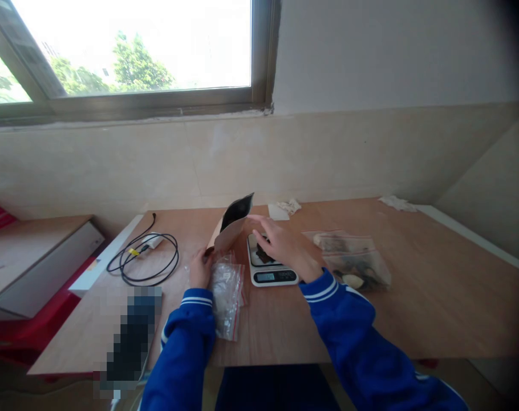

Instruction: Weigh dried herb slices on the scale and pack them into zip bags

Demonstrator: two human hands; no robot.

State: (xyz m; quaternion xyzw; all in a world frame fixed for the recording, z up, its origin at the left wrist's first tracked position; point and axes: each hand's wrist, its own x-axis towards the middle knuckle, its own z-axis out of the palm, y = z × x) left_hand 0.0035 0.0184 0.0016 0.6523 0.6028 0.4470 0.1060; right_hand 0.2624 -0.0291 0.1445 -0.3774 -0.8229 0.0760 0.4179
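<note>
My left hand [201, 269] is closed on the lower left corner of a brown kraft paper pouch [231, 233], tilted with its dark-lined mouth gaping upward. My right hand [283, 245] reaches over a white digital kitchen scale [274, 276]. Its fingers are stretched out to the pouch's right edge, with the thumb spread apart from them. Dark brown pieces [263, 251] lie on the scale's platform, partly hidden by that hand. Clear zip bags [227, 297] with red seal strips lie flat beside my left wrist. What the pouch contains cannot be seen.
Right of the scale lie zip bags [362, 265] with dark and pale pieces inside. A coiled black cable [171, 268] and a pixelated dark device [133, 337] are at the left of the wooden table [413, 319]. Crumpled tissue [290, 206] lies at the back edge.
</note>
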